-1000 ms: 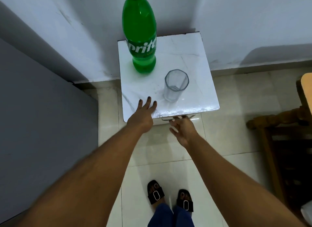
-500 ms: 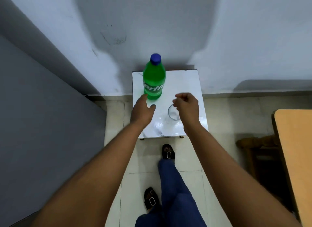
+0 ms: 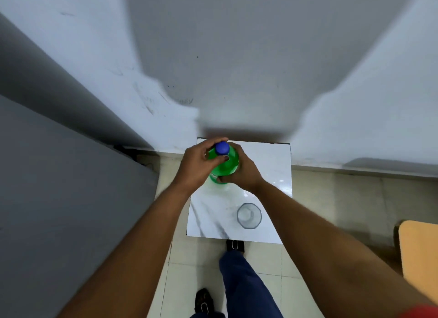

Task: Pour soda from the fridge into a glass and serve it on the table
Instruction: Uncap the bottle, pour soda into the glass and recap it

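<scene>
A green soda bottle [image 3: 225,166] with a blue cap [image 3: 222,148] stands upright at the back left of a small white marble-top table [image 3: 272,170]. My left hand [image 3: 196,167] wraps the bottle's neck, fingers curled just under the cap. My right hand [image 3: 244,169] grips the bottle's body from the right. An empty clear faceted glass [image 3: 249,216] stands upright near the table's front right edge, apart from both hands.
The table sits against a white wall. A grey fridge side [image 3: 59,187] rises on the left. A wooden tabletop [image 3: 419,253] juts in at the right edge. My legs and sandals [image 3: 234,244] stand on the tiled floor just before the table.
Both hands rose from above the table and closed on the bottle. My head now looks more steeply down, and the glass lies uncovered at the front right.
</scene>
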